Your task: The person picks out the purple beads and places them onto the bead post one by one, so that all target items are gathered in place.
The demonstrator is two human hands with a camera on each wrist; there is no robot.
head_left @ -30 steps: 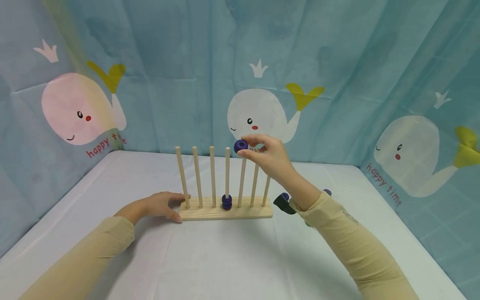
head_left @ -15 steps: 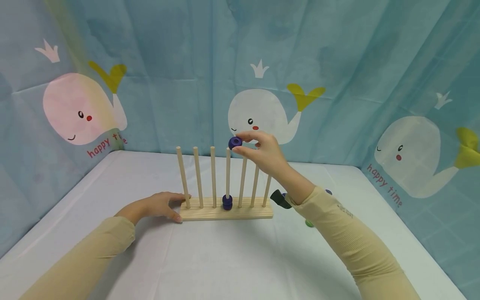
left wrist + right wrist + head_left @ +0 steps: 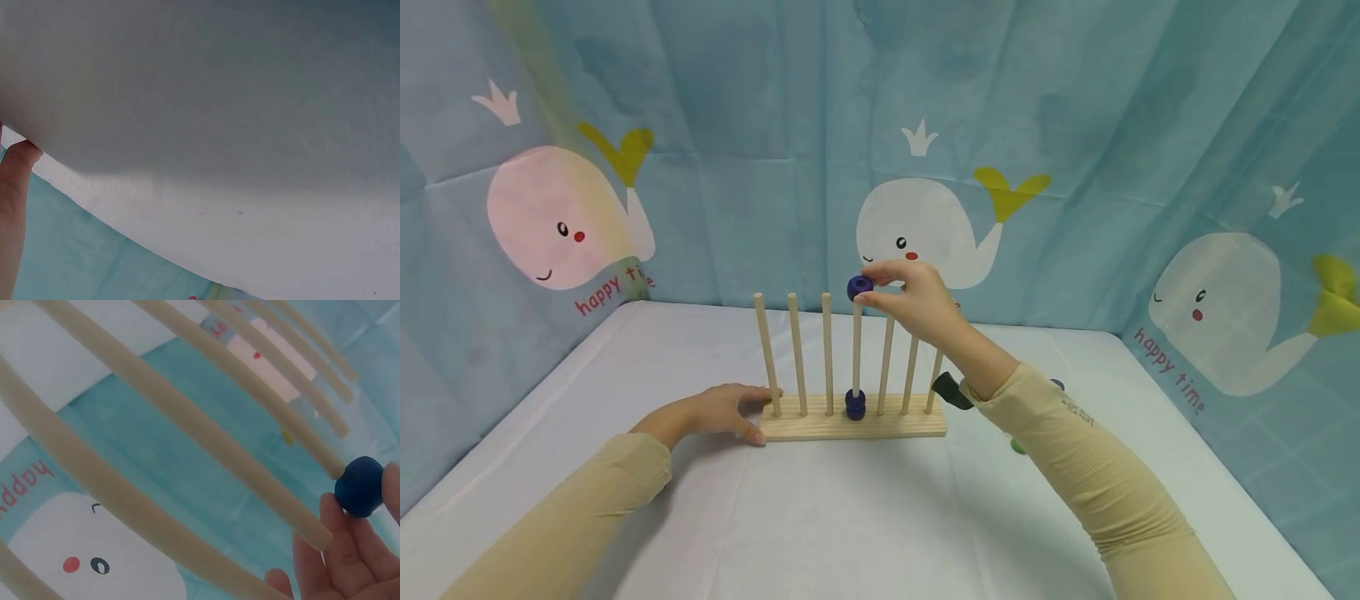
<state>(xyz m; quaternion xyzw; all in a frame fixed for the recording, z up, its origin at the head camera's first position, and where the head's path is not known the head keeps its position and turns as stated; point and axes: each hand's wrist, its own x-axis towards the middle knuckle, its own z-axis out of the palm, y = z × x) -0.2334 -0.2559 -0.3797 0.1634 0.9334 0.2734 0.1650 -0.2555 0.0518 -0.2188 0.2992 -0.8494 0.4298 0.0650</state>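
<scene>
A wooden peg stand [image 3: 820,429] with a row of several upright pegs is on the white table. My left hand [image 3: 718,410] holds the left end of its base, thumb at the front edge and fingers behind. Between thumb and fingertips my right hand [image 3: 917,302] pinches a purple bead [image 3: 860,288], its hole facing up, right at the top of the middle peg [image 3: 857,350]. In the right wrist view the bead [image 3: 360,487] looks blue and meets that peg's tip. Purple beads [image 3: 854,405] are stacked at the bottom of the same peg; the other pegs carry none.
Right of the stand, a green piece [image 3: 1018,447] and a purple piece [image 3: 1057,384] lie partly hidden by the right forearm. A dark object [image 3: 952,390] hangs under the right wrist. A blue whale-print curtain [image 3: 760,208] closes off the back and sides.
My right hand has moved left with the purple bead, from above the peg right of the middle to the middle peg's top. The left hand stays on the base.
</scene>
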